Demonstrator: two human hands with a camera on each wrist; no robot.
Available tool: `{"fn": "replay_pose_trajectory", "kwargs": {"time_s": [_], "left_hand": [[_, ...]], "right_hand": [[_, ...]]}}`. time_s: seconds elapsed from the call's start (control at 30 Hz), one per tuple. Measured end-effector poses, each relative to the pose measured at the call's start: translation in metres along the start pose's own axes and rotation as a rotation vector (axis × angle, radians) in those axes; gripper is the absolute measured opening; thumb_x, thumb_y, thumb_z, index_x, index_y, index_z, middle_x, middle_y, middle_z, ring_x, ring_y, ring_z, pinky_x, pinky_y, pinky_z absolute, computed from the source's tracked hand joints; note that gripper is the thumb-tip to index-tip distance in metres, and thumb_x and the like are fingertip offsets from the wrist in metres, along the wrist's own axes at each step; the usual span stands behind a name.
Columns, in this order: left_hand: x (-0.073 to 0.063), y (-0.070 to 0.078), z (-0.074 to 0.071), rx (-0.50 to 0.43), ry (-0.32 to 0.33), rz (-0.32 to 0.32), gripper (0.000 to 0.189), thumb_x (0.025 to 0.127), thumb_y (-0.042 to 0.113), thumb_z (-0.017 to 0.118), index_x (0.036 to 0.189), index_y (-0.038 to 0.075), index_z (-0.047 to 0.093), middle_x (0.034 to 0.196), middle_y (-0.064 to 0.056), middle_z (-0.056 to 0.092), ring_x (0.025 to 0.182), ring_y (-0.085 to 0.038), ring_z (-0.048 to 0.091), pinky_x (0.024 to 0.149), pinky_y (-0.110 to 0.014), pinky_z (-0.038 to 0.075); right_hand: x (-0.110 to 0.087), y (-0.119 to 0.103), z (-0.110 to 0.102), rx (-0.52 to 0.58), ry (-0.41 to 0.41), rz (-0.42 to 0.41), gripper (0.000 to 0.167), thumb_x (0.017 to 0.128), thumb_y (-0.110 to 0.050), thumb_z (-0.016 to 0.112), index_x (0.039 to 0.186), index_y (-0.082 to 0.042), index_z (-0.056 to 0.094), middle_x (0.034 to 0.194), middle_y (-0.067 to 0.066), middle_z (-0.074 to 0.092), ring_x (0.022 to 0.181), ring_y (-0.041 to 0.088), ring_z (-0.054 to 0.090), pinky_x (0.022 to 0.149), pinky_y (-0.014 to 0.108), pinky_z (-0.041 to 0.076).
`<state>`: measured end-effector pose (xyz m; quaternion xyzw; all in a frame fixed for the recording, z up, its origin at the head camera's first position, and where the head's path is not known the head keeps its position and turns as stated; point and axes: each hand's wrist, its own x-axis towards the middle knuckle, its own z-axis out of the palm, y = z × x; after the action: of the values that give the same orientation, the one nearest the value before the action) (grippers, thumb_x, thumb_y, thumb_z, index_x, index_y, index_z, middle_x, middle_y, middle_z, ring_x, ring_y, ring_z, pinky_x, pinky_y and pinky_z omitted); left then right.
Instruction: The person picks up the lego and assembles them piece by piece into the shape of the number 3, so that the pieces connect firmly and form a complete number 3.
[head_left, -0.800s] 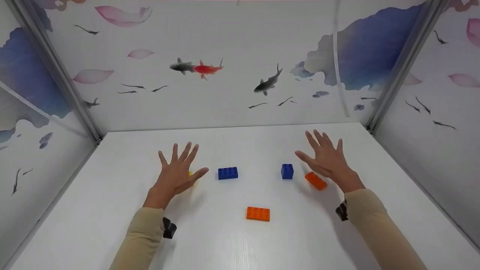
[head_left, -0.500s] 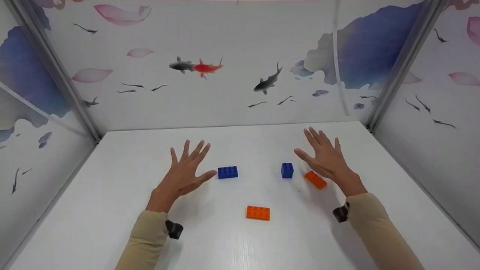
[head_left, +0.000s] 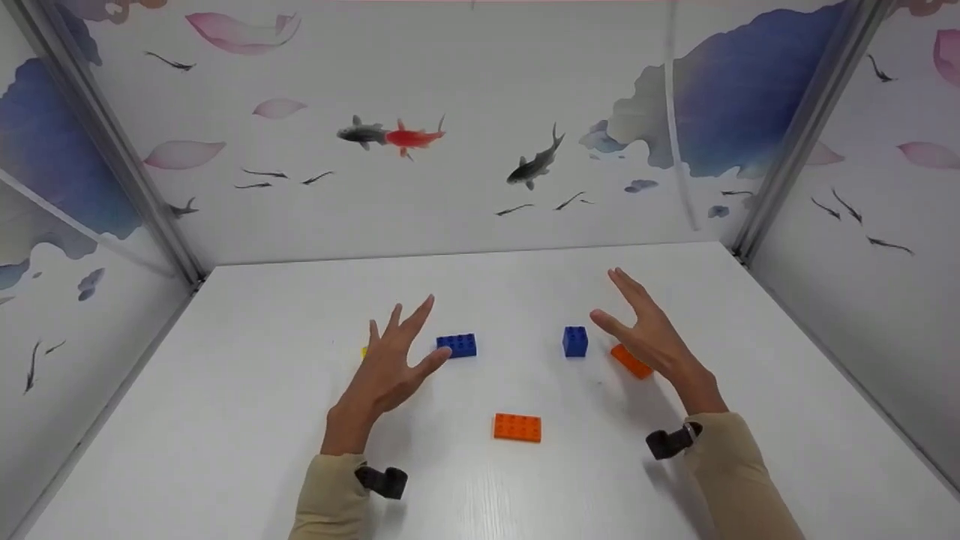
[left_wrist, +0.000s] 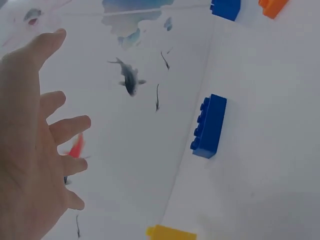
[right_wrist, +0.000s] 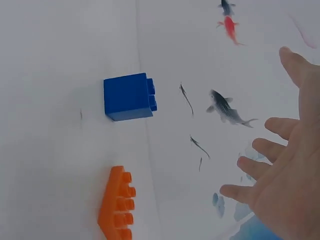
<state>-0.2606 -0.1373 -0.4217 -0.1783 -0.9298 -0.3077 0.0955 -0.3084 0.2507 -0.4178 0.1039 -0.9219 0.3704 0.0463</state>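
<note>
My left hand (head_left: 388,371) hovers over the table with fingers spread and holds nothing. Its thumb tip overlaps the edge of a long blue toy brick (head_left: 460,344) in the head view. A yellow brick (left_wrist: 172,233) is mostly hidden behind that hand in the head view and shows at the bottom of the left wrist view. My right hand (head_left: 656,337), also holding nothing, hangs above a flat orange brick (head_left: 628,361), covering part of it. A smaller blue brick (head_left: 575,342) stands just left of the right thumb. Another flat orange brick (head_left: 517,427) lies between the forearms, nearer me.
The white table (head_left: 225,420) is enclosed by a back wall (head_left: 450,217) and side walls printed with fish and petals. Metal posts (head_left: 806,112) stand at the back corners. Each wrist carries a small black camera (head_left: 384,481).
My left hand has moved right, toward the long blue brick, and turned, uncovering a bit of yellow on its left. The right hand has turned more edge-on and come slightly nearer me. The bricks stay put.
</note>
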Motion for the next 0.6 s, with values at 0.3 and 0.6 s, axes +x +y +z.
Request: {"fn": "replay_pose_trajectory", "kwargs": {"time_s": [0.3,0.6], "left_hand": [[-0.001,0.005,0.019,-0.229,-0.067,-0.079,0.075,0.095,0.059,0.052,0.159,0.034,0.024,0.167,-0.001,0.026,0.157,-0.033,0.015,0.126,-0.061,0.003],[0.001,0.002,0.034,-0.456,-0.148,-0.070,0.064,0.098,0.053,0.054,0.154,0.025,0.040,0.160,-0.007,0.040,0.145,-0.035,0.041,0.115,-0.056,0.040]], "right_hand": [[0.007,0.007,0.013,0.191,-0.002,-0.011,0.079,0.097,-0.046,0.062,0.160,-0.019,0.024,0.167,0.014,0.021,0.153,0.038,0.025,0.120,0.058,0.030],[0.008,0.019,0.013,0.377,-0.012,0.025,0.066,0.098,-0.038,0.063,0.155,-0.015,0.037,0.161,0.010,0.038,0.147,0.031,0.040,0.115,0.046,0.040]]}}
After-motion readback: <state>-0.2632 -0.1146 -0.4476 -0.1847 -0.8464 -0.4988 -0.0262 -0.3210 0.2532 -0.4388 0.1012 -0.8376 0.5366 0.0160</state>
